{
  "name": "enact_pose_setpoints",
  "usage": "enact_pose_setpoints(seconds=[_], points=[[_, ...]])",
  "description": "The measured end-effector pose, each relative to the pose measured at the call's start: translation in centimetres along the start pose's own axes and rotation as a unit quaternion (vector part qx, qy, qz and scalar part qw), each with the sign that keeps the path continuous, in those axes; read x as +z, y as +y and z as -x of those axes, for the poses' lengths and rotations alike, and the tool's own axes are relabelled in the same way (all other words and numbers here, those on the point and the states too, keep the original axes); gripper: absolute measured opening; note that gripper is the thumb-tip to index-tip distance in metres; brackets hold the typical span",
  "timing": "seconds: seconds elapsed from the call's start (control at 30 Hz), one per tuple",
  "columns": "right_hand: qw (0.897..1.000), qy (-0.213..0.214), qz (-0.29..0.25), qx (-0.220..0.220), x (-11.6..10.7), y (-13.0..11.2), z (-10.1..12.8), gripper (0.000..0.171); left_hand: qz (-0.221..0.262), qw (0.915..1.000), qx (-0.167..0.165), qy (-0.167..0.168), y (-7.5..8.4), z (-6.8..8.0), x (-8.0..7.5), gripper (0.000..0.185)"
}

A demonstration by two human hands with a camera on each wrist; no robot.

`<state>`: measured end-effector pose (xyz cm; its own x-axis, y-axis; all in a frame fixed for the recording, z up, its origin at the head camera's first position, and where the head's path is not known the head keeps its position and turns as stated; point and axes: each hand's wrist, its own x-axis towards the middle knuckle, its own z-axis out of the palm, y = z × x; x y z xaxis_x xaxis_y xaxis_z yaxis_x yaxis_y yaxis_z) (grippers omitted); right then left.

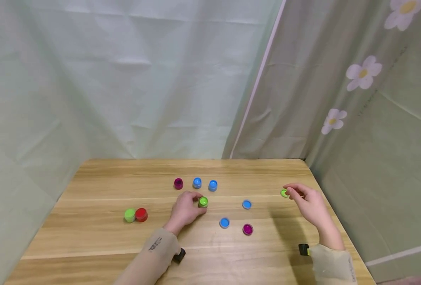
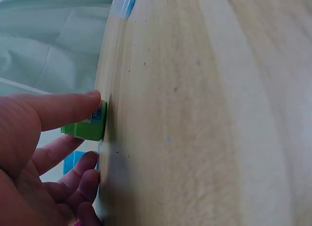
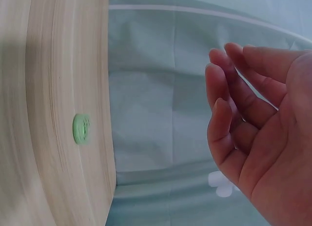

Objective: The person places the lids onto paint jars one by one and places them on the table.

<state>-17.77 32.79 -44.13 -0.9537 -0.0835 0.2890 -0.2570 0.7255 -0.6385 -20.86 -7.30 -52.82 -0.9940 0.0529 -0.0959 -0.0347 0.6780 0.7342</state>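
My left hand (image 1: 186,209) grips a small green paint pot (image 1: 203,202) between thumb and fingers. The pot has no lid on and stands on the wooden table, its label partly under the thumb in the left wrist view. My right hand (image 1: 310,204) is raised over the table's right side, its fingers loosely bent with nothing between them. A green lid (image 3: 81,129) lies on the table, apart from the right fingers in the right wrist view. In the head view the right fingertips overlap this lid's edge.
Behind the left hand stand a purple pot (image 1: 178,183) and two blue pots (image 1: 197,183), lidless. Two blue lids (image 1: 224,223) and a purple lid (image 1: 247,229) lie between the hands. A green-topped pot (image 1: 130,215) and a red-topped pot (image 1: 141,215) stand side by side at left.
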Motion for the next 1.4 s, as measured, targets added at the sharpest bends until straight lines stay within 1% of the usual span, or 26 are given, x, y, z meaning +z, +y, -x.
enact_pose_setpoints(seconds=[0.07,0.13,0.2,0.3,0.37,0.43,0.6,0.67,0.77,0.83,0.93,1.0,1.07,1.13,1.23,1.33,1.4], points=[[1.000,0.002,-0.001,-0.002,-0.1,0.0,0.0,0.022,-0.007,0.9999,-0.007,0.003,-0.1,-0.1,0.1,0.043],[1.000,0.003,-0.001,-0.001,-0.2,0.1,0.0,0.022,-0.008,0.9999,-0.006,0.004,-0.2,-0.2,0.2,0.042],[1.000,0.002,-0.002,-0.002,-0.2,0.2,0.0,0.022,0.001,1.0000,-0.005,0.005,-0.3,-0.3,0.1,0.041],[1.000,-0.005,-0.006,0.003,-0.3,0.2,0.1,0.023,0.047,0.9989,-0.004,0.004,-0.5,-0.2,0.0,0.040],[1.000,-0.010,-0.010,0.012,-0.3,0.3,0.1,0.024,0.087,0.9962,0.001,0.004,-0.7,0.0,-0.2,0.039],[0.999,-0.016,-0.015,0.023,-0.2,0.5,0.1,0.026,0.125,0.9922,0.009,0.005,-0.9,0.2,-0.4,0.038],[0.998,-0.027,-0.021,0.050,0.2,1.3,0.0,0.029,0.180,0.9830,0.034,0.016,-1.4,1.1,-1.2,0.039],[0.998,-0.029,-0.022,0.059,0.4,1.6,0.0,0.030,0.199,0.9787,0.044,0.026,-1.3,1.5,-1.7,0.043],[0.996,-0.033,-0.023,0.078,0.7,1.9,-0.1,0.033,0.234,0.9693,0.064,0.040,-0.8,2.2,-2.7,0.047],[0.995,-0.032,-0.015,0.089,0.9,2.2,-0.3,0.035,0.251,0.9631,0.082,0.049,-0.5,2.6,-3.3,0.047],[0.994,-0.027,-0.004,0.104,1.2,2.8,-0.7,0.038,0.273,0.9525,0.121,0.059,-0.2,3.2,-4.1,0.044],[0.993,-0.022,-0.002,0.114,1.3,3.3,-0.9,0.040,0.278,0.9476,0.145,0.063,-0.2,3.5,-4.4,0.043],[0.992,-0.015,-0.008,0.122,1.3,3.9,-1.1,0.040,0.287,0.9426,0.159,0.063,-0.1,3.9,-4.7,0.044],[0.992,-0.008,-0.008,0.129,1.3,4.3,-1.2,0.039,0.297,0.9397,0.157,0.063,0.0,4.2,-4.9,0.047],[0.991,-0.004,-0.001,0.134,1.3,4.9,-1.3,0.039,0.318,0.9333,0.150,0.072,0.1,4.5,-5.2,0.051],[0.990,-0.007,-0.001,0.140,1.5,5.3,-1.5,0.039,0.335,0.9269,0.145,0.087,0.1,4.7,-5.5,0.048],[0.989,-0.022,-0.001,0.148,1.6,5.6,-1.6,0.040,0.345,0.9230,0.144,0.091,0.2,4.9,-5.7,0.044]])
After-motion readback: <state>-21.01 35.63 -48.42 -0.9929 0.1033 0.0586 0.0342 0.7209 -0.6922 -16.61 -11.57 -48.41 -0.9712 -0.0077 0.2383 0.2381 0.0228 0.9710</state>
